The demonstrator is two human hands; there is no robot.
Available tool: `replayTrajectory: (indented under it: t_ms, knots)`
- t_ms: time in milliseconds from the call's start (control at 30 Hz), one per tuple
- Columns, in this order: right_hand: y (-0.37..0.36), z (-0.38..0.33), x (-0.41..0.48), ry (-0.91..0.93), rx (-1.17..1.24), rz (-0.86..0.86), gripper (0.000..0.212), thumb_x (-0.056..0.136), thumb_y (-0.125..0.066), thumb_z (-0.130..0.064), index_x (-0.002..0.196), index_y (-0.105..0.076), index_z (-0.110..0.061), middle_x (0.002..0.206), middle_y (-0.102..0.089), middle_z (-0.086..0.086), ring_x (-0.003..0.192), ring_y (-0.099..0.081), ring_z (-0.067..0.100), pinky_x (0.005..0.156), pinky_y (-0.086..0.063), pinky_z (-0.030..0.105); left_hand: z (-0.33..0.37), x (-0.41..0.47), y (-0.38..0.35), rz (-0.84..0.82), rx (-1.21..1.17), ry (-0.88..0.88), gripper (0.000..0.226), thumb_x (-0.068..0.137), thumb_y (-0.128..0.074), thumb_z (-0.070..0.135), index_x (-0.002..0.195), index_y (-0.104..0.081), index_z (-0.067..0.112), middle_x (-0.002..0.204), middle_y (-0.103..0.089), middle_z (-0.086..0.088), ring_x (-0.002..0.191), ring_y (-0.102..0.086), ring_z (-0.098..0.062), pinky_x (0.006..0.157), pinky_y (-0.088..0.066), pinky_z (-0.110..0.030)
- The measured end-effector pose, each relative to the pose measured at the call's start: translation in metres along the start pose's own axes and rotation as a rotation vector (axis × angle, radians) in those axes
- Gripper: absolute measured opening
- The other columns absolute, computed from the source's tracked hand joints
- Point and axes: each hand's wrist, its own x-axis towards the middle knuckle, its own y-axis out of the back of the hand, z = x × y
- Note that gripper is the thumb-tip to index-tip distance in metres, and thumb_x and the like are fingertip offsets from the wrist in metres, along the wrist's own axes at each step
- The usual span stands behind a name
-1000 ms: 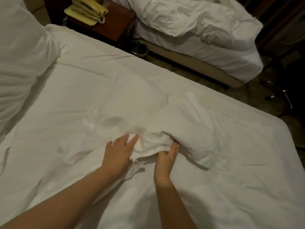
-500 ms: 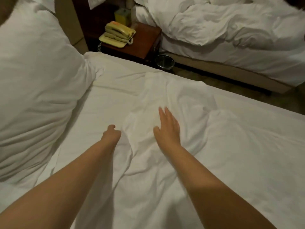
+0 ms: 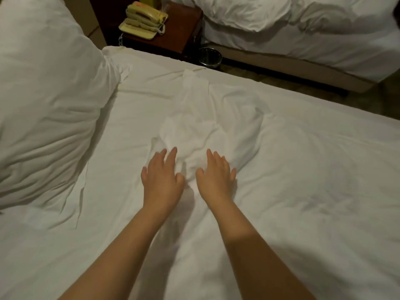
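White sheet (image 3: pixel 216 131), left hand (image 3: pixel 161 180), right hand (image 3: pixel 216 178) flat

A dark wooden nightstand (image 3: pixel 176 33) carries a cream telephone (image 3: pixel 141 21). Just beside it a round metal bin (image 3: pixel 209 57) sits on the brownish floor (image 3: pixel 270 80). Beyond, a second bed (image 3: pixel 292 66) on a beige base lies under rumpled white bedding (image 3: pixel 249 14). The light is dim and warm.
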Motion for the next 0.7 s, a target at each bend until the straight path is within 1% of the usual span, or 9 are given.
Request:
replayTrajectory:
  t_ms: [100,233,300,400,533,600,700]
  knots:
    - [0.0,0.02,-0.058,-0.054,0.034,-0.037,0.058,0.097,-0.036,-0.029,0.152,-0.016,-0.027,0.158,-0.019,-0.008,0.147,-0.007,0.017,0.117,0.004,0.048,0.002,-0.073,-0.01,-0.187,0.143,0.063,0.062,0.093,-0.044,0.023,0.15,-0.02,0.025,0.157,-0.018,-0.005,0.144,-0.016,-0.022,0.115,-0.017,-0.052]
    - [0.004,0.057,-0.121,-0.01,-0.039,-0.041,0.055,0.097,-0.037,-0.028,0.15,-0.02,-0.026,0.157,-0.022,-0.007,0.147,-0.008,0.019,0.116,0.004,0.05,0.003,-0.144,-0.016,-0.366,0.313,0.05,0.061,0.097,-0.04,0.027,0.151,-0.012,0.03,0.159,-0.008,-0.002,0.147,-0.006,-0.021,0.115,-0.009,-0.052]
    - [0.008,0.076,-0.153,0.014,-0.048,-0.053,0.054,0.098,-0.037,-0.028,0.15,-0.023,-0.027,0.157,-0.02,-0.006,0.147,-0.008,0.018,0.116,0.004,0.049,0.005,-0.172,-0.012,-0.388,0.37,0.056,0.059,0.097,-0.038,0.028,0.15,-0.014,0.032,0.159,-0.009,-0.001,0.147,-0.006,-0.021,0.115,-0.009,-0.052]
    - [0.014,0.111,-0.203,0.015,-0.021,-0.057,0.054,0.097,-0.038,-0.029,0.15,-0.024,-0.028,0.158,-0.018,-0.005,0.147,-0.007,0.016,0.117,0.004,0.047,0.013,-0.214,-0.01,-0.393,0.426,0.048,0.057,0.096,-0.038,0.03,0.149,-0.018,0.033,0.158,-0.013,0.0,0.146,-0.011,-0.021,0.115,-0.013,-0.049]
    - [0.022,0.166,-0.265,-0.036,-0.046,-0.101,0.056,0.097,-0.036,-0.027,0.151,-0.02,-0.027,0.159,-0.015,-0.002,0.147,-0.006,0.02,0.117,0.002,0.049,0.04,-0.283,-0.019,-0.475,0.468,0.02,0.06,0.095,-0.037,0.03,0.151,-0.013,0.033,0.159,-0.01,0.0,0.146,-0.011,-0.022,0.116,-0.015,-0.049]
    - [0.029,0.189,-0.295,-0.079,-0.039,-0.065,0.057,0.097,-0.036,-0.027,0.151,-0.018,-0.026,0.159,-0.015,-0.003,0.147,-0.005,0.02,0.117,0.003,0.049,0.057,-0.313,-0.027,-0.502,0.487,-0.013,0.061,0.094,-0.037,0.031,0.151,-0.013,0.034,0.159,-0.011,0.0,0.145,-0.013,-0.023,0.115,-0.017,-0.048]
    - [0.04,0.217,-0.341,-0.136,-0.008,0.03,0.056,0.098,-0.035,-0.028,0.151,-0.019,-0.026,0.159,-0.015,-0.003,0.147,-0.004,0.02,0.117,0.005,0.049,0.078,-0.351,-0.038,-0.504,0.533,-0.157,0.062,0.095,-0.037,0.031,0.151,-0.011,0.033,0.159,-0.011,-0.002,0.146,-0.012,-0.024,0.115,-0.016,-0.048]
